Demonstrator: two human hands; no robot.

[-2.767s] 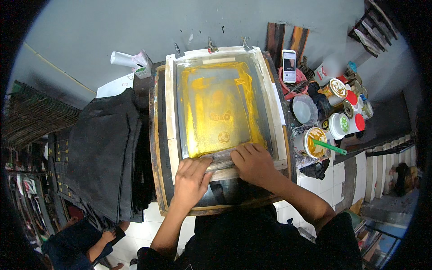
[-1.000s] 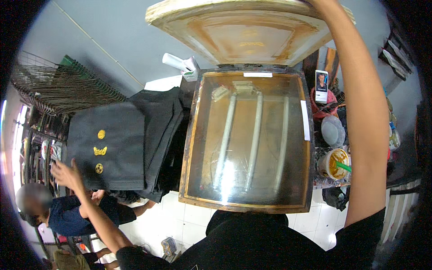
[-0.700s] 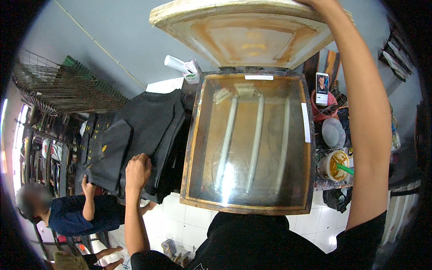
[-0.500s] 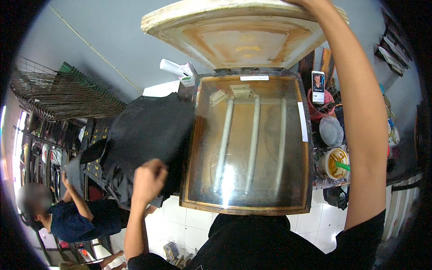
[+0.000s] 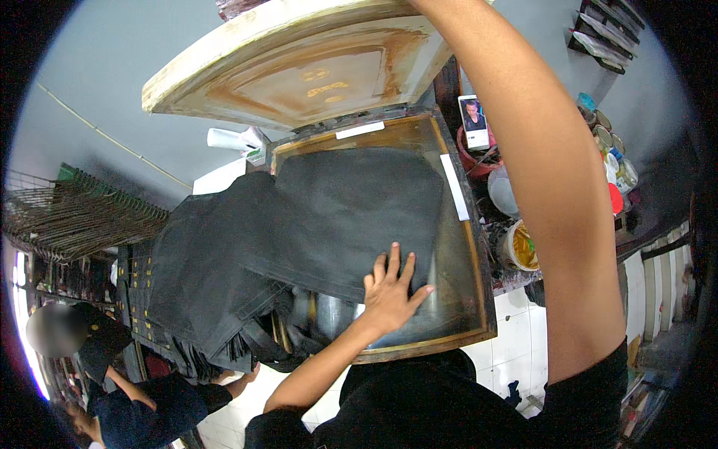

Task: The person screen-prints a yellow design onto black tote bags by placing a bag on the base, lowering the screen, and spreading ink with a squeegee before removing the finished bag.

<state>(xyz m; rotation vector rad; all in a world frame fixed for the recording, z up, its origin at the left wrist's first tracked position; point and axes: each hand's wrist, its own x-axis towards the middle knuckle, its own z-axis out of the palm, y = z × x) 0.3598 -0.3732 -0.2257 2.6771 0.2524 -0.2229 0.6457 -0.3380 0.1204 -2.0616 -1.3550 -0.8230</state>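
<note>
My left hand (image 5: pixel 389 297) lies flat, fingers spread, on the lower right corner of a black cloth piece (image 5: pixel 351 213). The cloth covers most of a glass-topped table (image 5: pixel 458 299) with a wooden border. A raised screen-printing frame (image 5: pixel 299 82), brown-stained with a small yellowish design on its mesh, leans up at the table's far edge. My right arm (image 5: pixel 535 161) reaches up to the frame's top edge; the fingers there are cut off by the picture's edge. More black cloth (image 5: pixel 206 262) is heaped left of the table, touching the piece on the glass.
Right of the table stand a phone (image 5: pixel 473 121) in a reddish container, a clear round tub (image 5: pixel 502 191) and a tub of yellow-brown paste (image 5: pixel 522 245). Wire racks (image 5: pixel 78 217) are at the left. Another person (image 5: pixel 149 404) works at lower left.
My left hand has moved right from beside the heap onto the glass, and a black cloth piece now covers it. The view has shifted; the frame stays raised.
</note>
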